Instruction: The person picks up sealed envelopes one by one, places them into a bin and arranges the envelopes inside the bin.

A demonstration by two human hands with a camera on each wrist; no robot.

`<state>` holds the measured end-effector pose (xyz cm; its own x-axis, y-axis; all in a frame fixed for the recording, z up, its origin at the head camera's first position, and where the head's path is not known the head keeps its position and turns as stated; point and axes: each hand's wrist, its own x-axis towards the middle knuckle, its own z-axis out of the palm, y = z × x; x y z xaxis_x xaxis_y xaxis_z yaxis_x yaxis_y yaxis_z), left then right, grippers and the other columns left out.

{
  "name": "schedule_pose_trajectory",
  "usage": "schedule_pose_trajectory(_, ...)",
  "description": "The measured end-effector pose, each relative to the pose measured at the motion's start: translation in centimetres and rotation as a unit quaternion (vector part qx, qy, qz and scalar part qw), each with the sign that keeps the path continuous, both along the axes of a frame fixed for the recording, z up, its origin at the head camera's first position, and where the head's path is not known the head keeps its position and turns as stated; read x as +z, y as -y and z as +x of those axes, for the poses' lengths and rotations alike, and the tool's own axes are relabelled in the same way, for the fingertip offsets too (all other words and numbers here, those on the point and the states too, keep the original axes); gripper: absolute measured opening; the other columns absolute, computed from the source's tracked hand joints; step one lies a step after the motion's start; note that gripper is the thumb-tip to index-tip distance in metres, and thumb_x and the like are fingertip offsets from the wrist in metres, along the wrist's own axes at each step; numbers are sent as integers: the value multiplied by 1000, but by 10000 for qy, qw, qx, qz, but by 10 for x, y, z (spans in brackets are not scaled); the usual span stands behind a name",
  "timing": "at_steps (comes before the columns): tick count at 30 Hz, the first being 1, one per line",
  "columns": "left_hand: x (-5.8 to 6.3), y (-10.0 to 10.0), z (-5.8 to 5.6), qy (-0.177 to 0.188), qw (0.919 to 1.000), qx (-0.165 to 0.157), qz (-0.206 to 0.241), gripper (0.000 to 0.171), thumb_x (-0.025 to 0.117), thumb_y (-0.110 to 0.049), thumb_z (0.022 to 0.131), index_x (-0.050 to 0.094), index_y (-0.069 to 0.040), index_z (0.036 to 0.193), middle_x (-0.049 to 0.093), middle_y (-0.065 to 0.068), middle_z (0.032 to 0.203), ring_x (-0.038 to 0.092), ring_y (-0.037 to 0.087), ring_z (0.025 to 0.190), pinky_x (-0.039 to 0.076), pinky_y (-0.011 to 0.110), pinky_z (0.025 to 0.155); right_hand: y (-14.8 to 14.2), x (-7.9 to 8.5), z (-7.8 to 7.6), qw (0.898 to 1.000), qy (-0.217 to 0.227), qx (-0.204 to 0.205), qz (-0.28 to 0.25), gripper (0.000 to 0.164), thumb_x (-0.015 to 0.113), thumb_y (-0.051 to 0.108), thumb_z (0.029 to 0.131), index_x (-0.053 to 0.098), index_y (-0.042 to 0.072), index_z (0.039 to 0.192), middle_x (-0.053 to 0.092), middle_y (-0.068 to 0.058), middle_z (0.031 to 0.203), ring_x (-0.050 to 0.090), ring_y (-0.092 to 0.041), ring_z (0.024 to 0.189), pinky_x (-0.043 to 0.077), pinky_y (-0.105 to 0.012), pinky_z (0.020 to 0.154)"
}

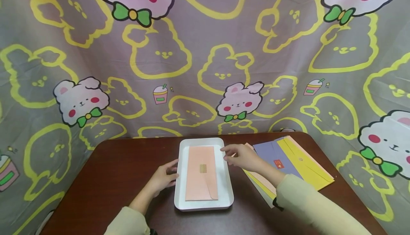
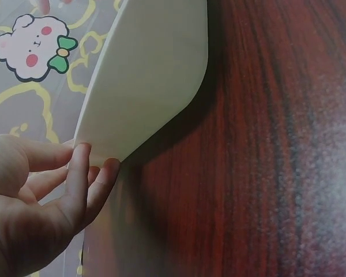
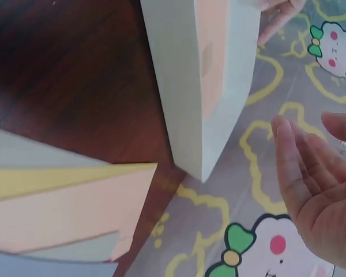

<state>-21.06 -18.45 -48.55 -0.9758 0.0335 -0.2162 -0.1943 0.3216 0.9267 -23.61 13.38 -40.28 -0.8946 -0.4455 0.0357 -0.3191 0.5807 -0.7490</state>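
Observation:
A white tray [image 1: 204, 204] rests on the table. Inside lies a pink envelope [image 1: 201, 181] with a small gold sticker and its flap side up. My left hand [image 1: 161, 178] is at the tray's left side. Its loosely bent fingertips [image 2: 81, 149] touch the outer wall near the rim in the left wrist view. My right hand [image 1: 241, 156] hovers by the tray's upper right edge, its fingers slightly bent and nothing between them. The right wrist view shows a gap between this hand [image 3: 320, 184] and the tray.
Several envelopes fan out at the right, partly under my right forearm: a purple envelope [image 1: 267, 153] with a red sticker, a yellow envelope [image 1: 304, 160], and pale ones. A patterned curtain [image 1: 192, 68] hangs behind the dark wooden table [image 1: 121, 171].

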Motion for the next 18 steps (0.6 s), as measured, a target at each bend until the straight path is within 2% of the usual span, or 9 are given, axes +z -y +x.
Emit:
schedule_pose_trajectory(7, 0, 0, 1, 54, 10000, 29, -60, 58, 67, 6, 95, 49, 0, 150, 62, 26, 126, 67, 26, 94, 61, 39, 74, -23, 4, -1, 9994, -193, 20, -294, 32, 68, 6, 97, 68, -1, 128, 74, -12, 102, 69, -15, 75, 59, -33, 69)
schedule_pose_trajectory(16, 0, 0, 1, 65, 10000, 15, -27, 58, 67, 6, 95, 49, -1, 151, 61, 27, 127, 67, 27, 94, 61, 40, 74, -67, 0, -1, 9964, -532, -635, -170, 33, 69, 8, 98, 67, -2, 129, 73, -11, 102, 69, -19, 78, 57, -31, 67)
schedule_pose_trajectory(18, 0, 1, 1, 77, 10000, 25, -5, 59, 67, 5, 95, 49, -1, 151, 61, 27, 128, 67, 27, 95, 61, 40, 75, -77, -1, -2, 9951, -576, -798, -86, 34, 70, 9, 97, 66, -2, 129, 73, -11, 101, 70, -20, 78, 55, -30, 61)
